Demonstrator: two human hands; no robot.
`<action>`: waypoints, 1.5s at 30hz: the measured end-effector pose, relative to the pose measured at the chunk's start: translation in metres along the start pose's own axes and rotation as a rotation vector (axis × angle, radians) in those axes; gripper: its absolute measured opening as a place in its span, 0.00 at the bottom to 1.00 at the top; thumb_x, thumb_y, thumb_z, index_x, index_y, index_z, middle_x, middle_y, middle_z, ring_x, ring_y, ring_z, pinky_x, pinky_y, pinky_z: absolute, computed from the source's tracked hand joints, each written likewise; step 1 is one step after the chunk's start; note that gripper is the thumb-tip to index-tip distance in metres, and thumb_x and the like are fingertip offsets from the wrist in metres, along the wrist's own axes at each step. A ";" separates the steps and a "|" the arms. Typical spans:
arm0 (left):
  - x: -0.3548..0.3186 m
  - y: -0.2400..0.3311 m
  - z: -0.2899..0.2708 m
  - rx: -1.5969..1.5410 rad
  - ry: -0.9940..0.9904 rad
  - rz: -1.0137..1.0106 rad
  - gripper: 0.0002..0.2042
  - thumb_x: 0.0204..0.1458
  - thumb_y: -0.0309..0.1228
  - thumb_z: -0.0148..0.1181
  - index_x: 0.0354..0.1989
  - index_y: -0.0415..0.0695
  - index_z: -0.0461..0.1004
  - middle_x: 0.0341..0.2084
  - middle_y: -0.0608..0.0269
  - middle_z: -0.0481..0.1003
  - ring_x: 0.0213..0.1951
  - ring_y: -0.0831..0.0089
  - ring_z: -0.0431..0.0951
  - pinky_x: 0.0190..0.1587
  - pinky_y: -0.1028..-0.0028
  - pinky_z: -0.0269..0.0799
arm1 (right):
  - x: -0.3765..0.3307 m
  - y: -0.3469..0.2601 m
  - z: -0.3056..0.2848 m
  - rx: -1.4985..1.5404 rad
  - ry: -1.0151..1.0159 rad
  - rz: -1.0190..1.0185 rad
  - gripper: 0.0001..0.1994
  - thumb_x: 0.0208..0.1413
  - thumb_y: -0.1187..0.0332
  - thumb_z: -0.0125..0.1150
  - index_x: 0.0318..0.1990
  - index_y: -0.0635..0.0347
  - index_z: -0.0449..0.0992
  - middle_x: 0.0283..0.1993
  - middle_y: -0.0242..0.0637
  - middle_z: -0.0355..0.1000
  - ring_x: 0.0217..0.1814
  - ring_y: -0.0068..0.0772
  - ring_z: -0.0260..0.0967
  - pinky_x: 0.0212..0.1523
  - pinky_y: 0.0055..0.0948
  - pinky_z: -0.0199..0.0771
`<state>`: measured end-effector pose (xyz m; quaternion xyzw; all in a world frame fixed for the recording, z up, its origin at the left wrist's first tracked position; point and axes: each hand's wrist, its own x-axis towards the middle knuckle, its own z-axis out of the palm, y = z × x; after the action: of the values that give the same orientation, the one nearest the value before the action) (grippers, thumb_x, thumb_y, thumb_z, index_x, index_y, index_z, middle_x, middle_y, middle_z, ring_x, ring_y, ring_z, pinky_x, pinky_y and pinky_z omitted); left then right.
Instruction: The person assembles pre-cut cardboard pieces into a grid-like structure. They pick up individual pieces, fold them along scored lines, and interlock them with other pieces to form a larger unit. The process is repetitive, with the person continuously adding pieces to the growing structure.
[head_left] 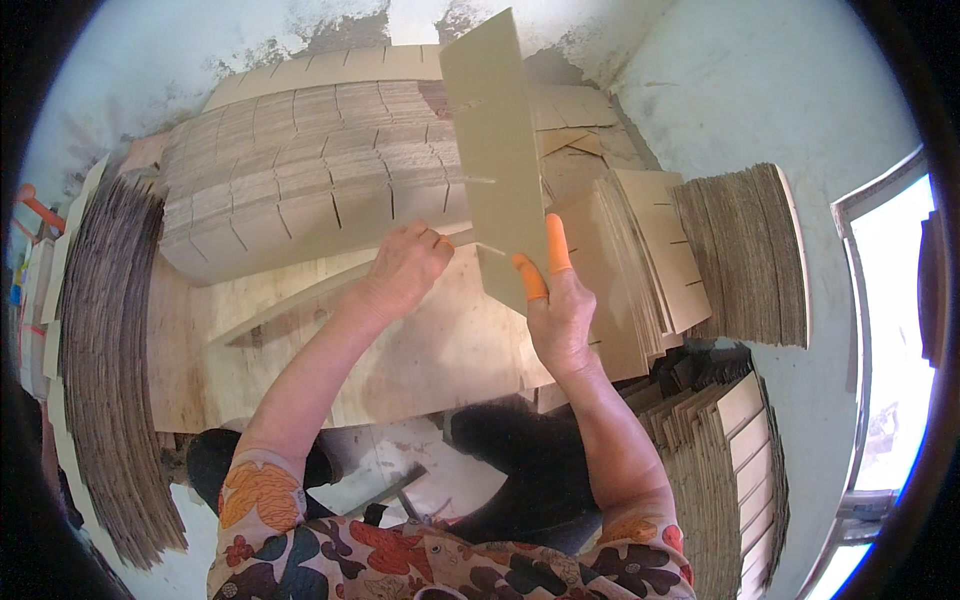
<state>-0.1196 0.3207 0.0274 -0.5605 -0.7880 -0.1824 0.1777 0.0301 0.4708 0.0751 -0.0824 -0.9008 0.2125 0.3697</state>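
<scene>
My right hand (562, 310), with orange finger covers on two digits, grips a tall slotted cardboard strip (497, 150) near its lower end. The strip stands up steeply, its broad face showing short cuts along one edge. Closed fingers of my left hand (408, 268) pinch a second cardboard strip (310, 300), seen nearly edge-on and slanting low across the wooden board (420, 365). Its right end passes close to the upright strip; whether the two touch, I cannot tell.
A long row of slotted cardboard strips (300, 170) lines the board's far side. More stacks stand at the left (105, 370), at the right (745, 255) and at the lower right (710, 480). Leaning strips (630, 260) sit beside my right hand. A pale wall (750, 90) bounds the right.
</scene>
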 end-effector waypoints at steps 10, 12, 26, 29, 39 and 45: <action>-0.003 0.024 -0.015 -0.072 0.005 0.057 0.06 0.38 0.23 0.55 0.26 0.38 0.74 0.26 0.59 0.73 0.34 0.65 0.71 0.38 0.70 0.72 | -0.006 0.000 0.003 -0.091 -0.198 0.050 0.33 0.53 0.75 0.58 0.66 0.59 0.53 0.43 0.51 0.72 0.31 0.48 0.73 0.30 0.37 0.74; -0.002 0.037 -0.021 -0.111 0.027 0.089 0.07 0.37 0.24 0.56 0.27 0.37 0.74 0.25 0.59 0.72 0.33 0.65 0.71 0.36 0.70 0.72 | -0.011 0.009 0.008 -0.144 -0.273 0.027 0.35 0.52 0.76 0.56 0.68 0.60 0.48 0.44 0.53 0.71 0.31 0.51 0.72 0.29 0.41 0.74; -0.020 0.048 -0.037 -0.194 0.067 0.113 0.10 0.39 0.23 0.57 0.31 0.35 0.71 0.25 0.58 0.71 0.31 0.64 0.70 0.33 0.68 0.71 | -0.020 -0.003 0.018 -0.109 -0.538 0.071 0.43 0.45 0.83 0.52 0.70 0.62 0.38 0.46 0.56 0.67 0.34 0.55 0.71 0.34 0.43 0.75; -0.015 0.050 -0.047 -0.307 -0.047 0.027 0.11 0.41 0.27 0.63 0.32 0.36 0.71 0.27 0.56 0.72 0.32 0.63 0.71 0.34 0.67 0.71 | -0.028 0.004 0.022 -0.077 -0.449 0.025 0.41 0.45 0.84 0.50 0.69 0.62 0.41 0.46 0.57 0.66 0.34 0.57 0.71 0.34 0.45 0.75; 0.040 -0.056 -0.020 0.101 -0.278 -0.323 0.23 0.40 0.38 0.70 0.39 0.37 0.69 0.35 0.50 0.73 0.46 0.57 0.70 0.44 0.62 0.68 | -0.026 0.003 0.022 0.018 -0.284 0.097 0.36 0.46 0.85 0.49 0.67 0.63 0.49 0.48 0.58 0.65 0.38 0.57 0.70 0.36 0.43 0.75; 0.033 -0.082 0.031 0.178 -0.094 -0.275 0.14 0.41 0.29 0.64 0.35 0.39 0.69 0.32 0.55 0.72 0.43 0.58 0.69 0.47 0.63 0.66 | -0.031 0.009 0.023 0.068 -0.256 0.145 0.43 0.42 0.90 0.50 0.69 0.56 0.48 0.51 0.51 0.68 0.43 0.47 0.71 0.41 0.31 0.74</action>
<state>-0.2101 0.3373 0.0093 -0.4375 -0.8777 -0.1080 0.1631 0.0359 0.4622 0.0375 -0.1067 -0.9245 0.2779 0.2381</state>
